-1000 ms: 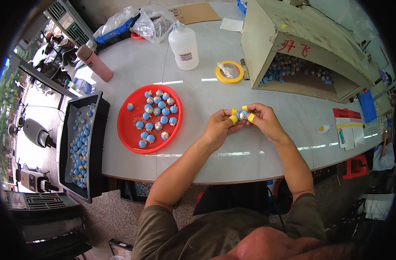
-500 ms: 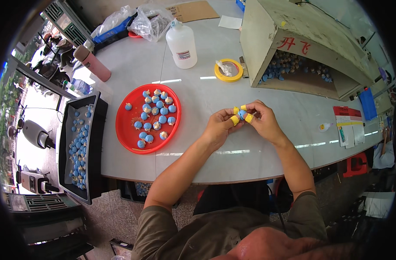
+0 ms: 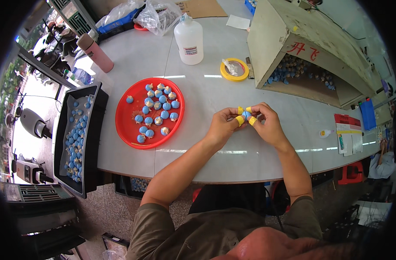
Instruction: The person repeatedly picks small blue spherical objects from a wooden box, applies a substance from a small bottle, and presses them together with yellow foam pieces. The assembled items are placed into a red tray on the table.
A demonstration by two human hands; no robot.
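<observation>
Left hand (image 3: 221, 127) and right hand (image 3: 271, 128) are grasping a small round blue piece (image 3: 246, 115) in yellow-wrapped fingers (image 3: 240, 120), obscuring its long-axis direction.

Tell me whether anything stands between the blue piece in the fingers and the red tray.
Only the left hand, holding the blue piece from the tray's side; nothing else visible stands before the red tray.

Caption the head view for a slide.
Left hand and right hand pinch a blue piece over the table, right of a red tray of similar pieces.
</observation>
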